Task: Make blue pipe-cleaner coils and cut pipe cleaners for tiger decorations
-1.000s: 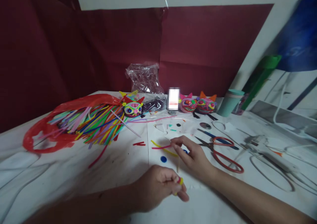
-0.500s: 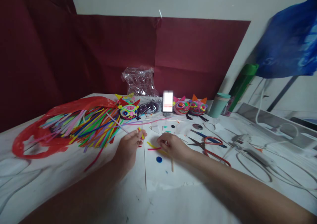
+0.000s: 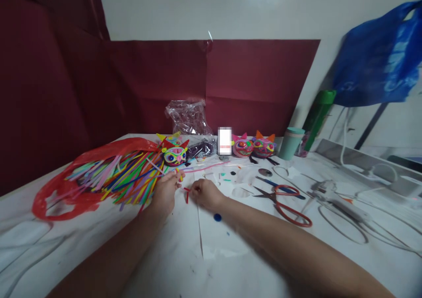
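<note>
My left hand (image 3: 165, 192) is closed, with a pale lilac pipe cleaner (image 3: 154, 166) running out of it toward the far left. A short yellow pipe cleaner piece (image 3: 180, 175) shows at its fingertips. Just to the right, my right hand (image 3: 207, 194) has its fingers curled together, and what they pinch is hidden. Short red pipe cleaner pieces (image 3: 187, 196) are by its fingertips; whether they are held I cannot tell. A blue disc (image 3: 217, 217) lies below my right wrist.
Loose pipe cleaners (image 3: 132, 179) spread over a red plastic bag (image 3: 49, 208) at left. Decorated animal heads (image 3: 243, 146) stand along the back. Red-handled scissors (image 3: 280, 197), a glue gun (image 3: 343, 201) with cables and a teal cup (image 3: 291, 143) are at right.
My right hand has moved left, closer to my left hand. The yellow and pink pieces that lay under it no longer show there. The camera view has tilted up slightly.
</note>
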`<state>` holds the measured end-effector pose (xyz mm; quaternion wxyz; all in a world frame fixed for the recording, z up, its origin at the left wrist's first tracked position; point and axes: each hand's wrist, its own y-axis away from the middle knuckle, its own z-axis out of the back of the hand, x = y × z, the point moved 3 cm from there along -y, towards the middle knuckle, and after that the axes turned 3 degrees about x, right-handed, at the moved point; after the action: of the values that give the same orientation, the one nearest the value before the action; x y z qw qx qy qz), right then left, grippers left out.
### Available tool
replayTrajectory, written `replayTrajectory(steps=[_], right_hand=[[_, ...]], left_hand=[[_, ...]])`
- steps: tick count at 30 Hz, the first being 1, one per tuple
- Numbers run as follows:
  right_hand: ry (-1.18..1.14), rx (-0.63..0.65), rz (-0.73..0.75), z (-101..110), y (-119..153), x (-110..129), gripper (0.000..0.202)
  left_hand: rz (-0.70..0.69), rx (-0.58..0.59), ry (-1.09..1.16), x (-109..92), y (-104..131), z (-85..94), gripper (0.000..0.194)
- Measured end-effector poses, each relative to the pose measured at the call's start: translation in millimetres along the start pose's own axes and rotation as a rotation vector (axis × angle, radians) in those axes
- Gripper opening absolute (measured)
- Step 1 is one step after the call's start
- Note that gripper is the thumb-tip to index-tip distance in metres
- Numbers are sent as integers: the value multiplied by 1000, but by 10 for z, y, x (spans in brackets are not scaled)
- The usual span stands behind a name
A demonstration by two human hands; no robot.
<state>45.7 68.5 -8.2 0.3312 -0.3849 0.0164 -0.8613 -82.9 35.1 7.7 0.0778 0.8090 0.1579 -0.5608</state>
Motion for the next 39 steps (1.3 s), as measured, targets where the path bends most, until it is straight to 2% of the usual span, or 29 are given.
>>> replayTrajectory(steps=[3,6,10,13,15,17,19,22,24,30,33,39], right_hand=[[-185,-85,-68,93,119,-113,20],[-331,-128,-82,150,309,-116,27],[-519,-129,-124,177,559,-51,32],[-688,-88,-198,167,668,-53,34],[-712,-73,-225,181,707,-71,35],[-613,-99,-162,244,730,-66,31],[-373,-167,2,351,750,-12,27],[30,-221,246,471,788,103,56],[182,-208,324,491,804,145,63],[285,-172,399,437,820,143,47],[306,-160,390,424,818,130,47],[333,-162,390,415,818,122,49]], left_hand=[[45,43,-29,87,118,-96,15],[108,156,-46,179,322,-249,16],[134,292,-58,268,564,-400,18],[128,380,-62,315,646,-451,21],[136,410,-49,325,662,-463,22],[144,407,-21,299,655,-459,20],[154,384,27,246,634,-448,19],[203,392,54,190,616,-445,22],[234,428,18,200,632,-454,22],[247,508,-11,299,722,-475,13],[275,545,30,282,737,-498,12],[286,526,63,240,743,-533,9]])
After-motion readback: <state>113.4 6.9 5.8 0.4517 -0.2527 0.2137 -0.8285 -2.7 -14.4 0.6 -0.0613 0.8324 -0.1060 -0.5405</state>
